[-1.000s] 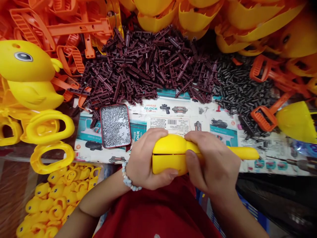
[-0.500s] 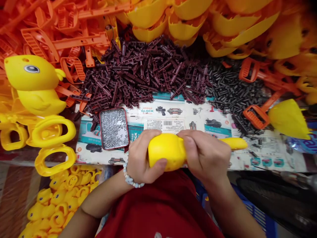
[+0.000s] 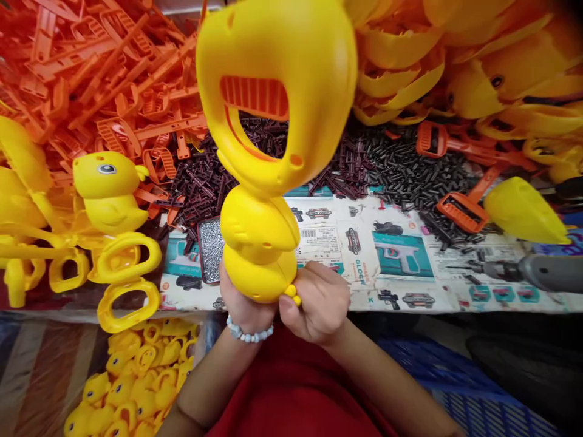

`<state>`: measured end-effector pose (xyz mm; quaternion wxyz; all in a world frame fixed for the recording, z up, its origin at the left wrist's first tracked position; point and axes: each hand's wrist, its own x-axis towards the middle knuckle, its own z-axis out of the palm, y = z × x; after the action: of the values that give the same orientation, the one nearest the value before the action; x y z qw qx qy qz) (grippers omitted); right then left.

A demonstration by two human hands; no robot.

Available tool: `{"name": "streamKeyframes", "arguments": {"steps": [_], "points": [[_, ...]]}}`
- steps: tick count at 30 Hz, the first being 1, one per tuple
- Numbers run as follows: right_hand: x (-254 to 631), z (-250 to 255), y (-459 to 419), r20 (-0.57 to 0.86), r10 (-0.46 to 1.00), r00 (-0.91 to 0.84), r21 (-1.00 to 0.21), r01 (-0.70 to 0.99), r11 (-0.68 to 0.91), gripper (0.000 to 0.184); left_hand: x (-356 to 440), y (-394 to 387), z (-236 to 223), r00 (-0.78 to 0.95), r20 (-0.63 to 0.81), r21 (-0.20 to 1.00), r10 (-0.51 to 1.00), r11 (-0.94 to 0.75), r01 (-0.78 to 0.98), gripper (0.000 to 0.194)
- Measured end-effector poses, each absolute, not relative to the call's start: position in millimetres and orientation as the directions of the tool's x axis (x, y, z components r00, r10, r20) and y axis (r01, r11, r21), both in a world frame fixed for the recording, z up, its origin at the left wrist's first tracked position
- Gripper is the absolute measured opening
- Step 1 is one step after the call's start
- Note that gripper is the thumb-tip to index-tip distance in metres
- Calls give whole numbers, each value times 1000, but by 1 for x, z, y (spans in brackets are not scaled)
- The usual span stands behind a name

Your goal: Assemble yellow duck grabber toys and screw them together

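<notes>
A yellow duck-shaped plastic toy (image 3: 264, 224) stands on end before me, its handle loop with an orange ribbed piece (image 3: 255, 97) uppermost. The duck's head end is lowest, cupped from beneath by my left hand (image 3: 246, 303), whose wrist carries a beaded bracelet (image 3: 250, 335). At the lower right of the toy, my right hand (image 3: 319, 303) is closed with thumb and finger on a small yellow tuft (image 3: 294, 294). Behind the toy lies a shallow tray of small metal screws (image 3: 211, 249), partly hidden.
Dark maroon clips (image 3: 200, 182) and black pins (image 3: 396, 158) lie heaped at the back. Orange handles (image 3: 113, 73) pile up left, yellow shells (image 3: 410, 67) right. A grey power screwdriver (image 3: 546, 272) points in from the right. Another duck (image 3: 112, 194) stands left; a blue crate (image 3: 478, 394) is below.
The toy has swung from lying sideways to upright, handle loop up. My right hand has shifted from its body to the small tuft. The power screwdriver now shows at right.
</notes>
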<state>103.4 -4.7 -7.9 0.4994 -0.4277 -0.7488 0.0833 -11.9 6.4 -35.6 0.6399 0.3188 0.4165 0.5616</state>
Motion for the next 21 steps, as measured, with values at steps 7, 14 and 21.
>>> {"name": "streamKeyframes", "arguments": {"steps": [7,14,21], "points": [[120,-2,-1,661,722,-203,-587,460,667,32,-2,1,-23,-154,-325,771,933,168,-614,47],[132,-16,-19,405,909,-104,-857,303,416,30,-2,-1,-8,-282,-218,897,934,78,-435,47],[153,-24,-44,20,1000,12,-974,225,17,38,-74,20,8,58,-30,360,998,-44,932,29]]}}
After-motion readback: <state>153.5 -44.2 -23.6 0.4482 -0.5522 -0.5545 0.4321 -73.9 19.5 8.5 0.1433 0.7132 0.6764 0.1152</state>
